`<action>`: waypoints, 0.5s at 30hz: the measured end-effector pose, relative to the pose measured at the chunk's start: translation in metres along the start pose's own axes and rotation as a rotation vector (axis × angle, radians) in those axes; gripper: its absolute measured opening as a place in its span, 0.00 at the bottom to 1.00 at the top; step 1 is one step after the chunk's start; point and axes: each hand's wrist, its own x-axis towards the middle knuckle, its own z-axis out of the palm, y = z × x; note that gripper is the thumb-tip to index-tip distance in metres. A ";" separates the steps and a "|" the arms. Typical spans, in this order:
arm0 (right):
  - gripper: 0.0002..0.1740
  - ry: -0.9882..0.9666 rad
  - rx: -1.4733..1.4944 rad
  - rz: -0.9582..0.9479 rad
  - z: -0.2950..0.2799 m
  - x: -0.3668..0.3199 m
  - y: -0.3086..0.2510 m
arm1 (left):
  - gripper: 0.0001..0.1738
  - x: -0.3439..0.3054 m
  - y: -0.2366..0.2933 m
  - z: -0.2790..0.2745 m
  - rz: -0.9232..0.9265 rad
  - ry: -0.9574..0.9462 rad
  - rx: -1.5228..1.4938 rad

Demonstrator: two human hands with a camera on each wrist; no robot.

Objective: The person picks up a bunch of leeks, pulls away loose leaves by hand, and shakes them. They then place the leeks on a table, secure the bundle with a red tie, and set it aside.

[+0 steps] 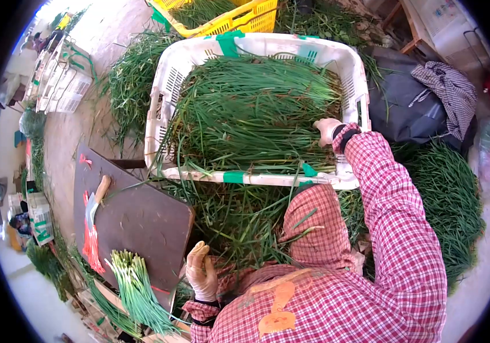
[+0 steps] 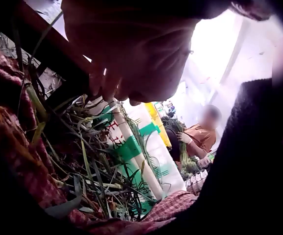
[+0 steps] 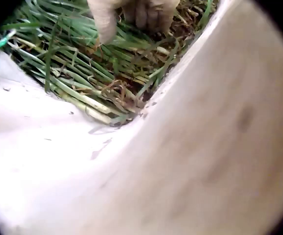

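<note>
A white plastic crate (image 1: pixel 362 74) holds a thick layer of green chives (image 1: pixel 256 108), their pale ends toward the right wall. My gloved right hand (image 1: pixel 328 130) reaches in at that side. In the right wrist view its fingers (image 3: pixel 105 24) point down at the stalks, spread apart, and the tips touch the chives close to the crate's corner. My gloved left hand (image 1: pixel 201 273) hangs loosely curled beside a dark board (image 1: pixel 142 211), holding nothing. On the board's near edge lies a trimmed bunch of chives (image 1: pixel 136 286).
A knife (image 1: pixel 97 197) and red ties (image 1: pixel 91 246) lie on the board. A yellow crate (image 1: pixel 251 20) stands behind the white one. Heaps of loose chives (image 1: pixel 445 200) flank it. Another person (image 2: pixel 200 137) sits beyond, in the left wrist view.
</note>
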 end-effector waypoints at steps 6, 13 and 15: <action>0.47 -0.103 -0.013 0.051 0.015 0.019 -0.020 | 0.19 0.014 0.003 0.017 -0.028 -0.023 -0.079; 0.30 -0.166 -0.188 0.076 -0.013 -0.005 -0.029 | 0.18 -0.002 -0.019 0.021 -0.189 -0.029 -0.227; 0.30 -0.350 -0.172 0.013 -0.003 -0.028 -0.035 | 0.17 0.002 -0.023 0.025 -0.178 -0.070 -0.229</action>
